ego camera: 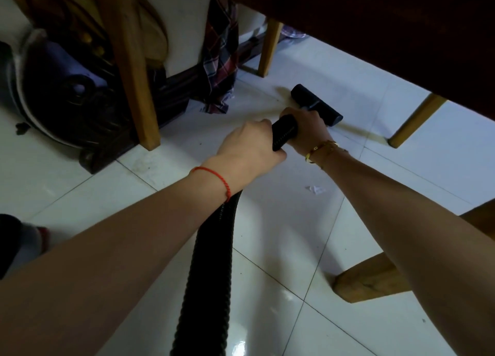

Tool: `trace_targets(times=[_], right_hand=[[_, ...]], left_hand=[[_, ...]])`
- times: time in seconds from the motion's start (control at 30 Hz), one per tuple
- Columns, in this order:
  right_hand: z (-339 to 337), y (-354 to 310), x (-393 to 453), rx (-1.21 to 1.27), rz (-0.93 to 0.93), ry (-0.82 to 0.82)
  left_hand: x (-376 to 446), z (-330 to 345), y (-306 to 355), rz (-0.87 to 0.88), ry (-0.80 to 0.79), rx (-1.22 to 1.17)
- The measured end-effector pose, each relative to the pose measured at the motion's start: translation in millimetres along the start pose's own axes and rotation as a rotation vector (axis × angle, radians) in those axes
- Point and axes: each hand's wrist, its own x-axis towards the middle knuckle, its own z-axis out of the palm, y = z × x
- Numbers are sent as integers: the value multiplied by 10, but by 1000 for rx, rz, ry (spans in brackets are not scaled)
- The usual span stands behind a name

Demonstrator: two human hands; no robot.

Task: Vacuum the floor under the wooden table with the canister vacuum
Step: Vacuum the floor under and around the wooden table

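A black ribbed vacuum hose (211,262) runs up from the bottom of the view to a black floor nozzle (316,104) lying on the white tiled floor (294,235). My left hand (249,146), with a red string on its wrist, grips the hose. Just ahead of it my right hand (305,126), wearing a gold bracelet, grips the hose end right behind the nozzle. The dark underside of the wooden table (388,34) spans the top right, above the nozzle. The canister itself is not in view.
Light wooden legs (417,119) (267,47) (134,69) stand around the nozzle, another wooden foot (364,280) lies at lower right. Plaid cloth (219,60) hangs to the floor at the back. Dark carved furniture (80,101) fills the left. A paper scrap (316,189) lies under my right arm.
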Motion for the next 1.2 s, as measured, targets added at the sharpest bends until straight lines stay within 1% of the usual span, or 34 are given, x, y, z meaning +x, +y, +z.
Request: trace_targets(times=[0.13, 0.3, 0.43, 0.57, 0.9, 1.2], right_hand=[[-33, -60, -93, -7, -4, -17], [-33, -276, -286, 2, 0, 7], [-18, -520, -496, 65, 11, 11], [-82, -797, -786, 42, -14, 44], [-226, -1486, -1488, 83, -54, 41], [-447, -1984, -1880, 66, -91, 50]], left_hand=[[-74, -35, -2, -3, -21, 7], [-320, -213, -74, -7, -29, 73], [-639, -422, -147, -18, -49, 111], [-998, -608, -167, -22, -37, 142], [-1920, -1018, -222, -61, -63, 189], [-2513, -1439, -221, -125, -91, 105]])
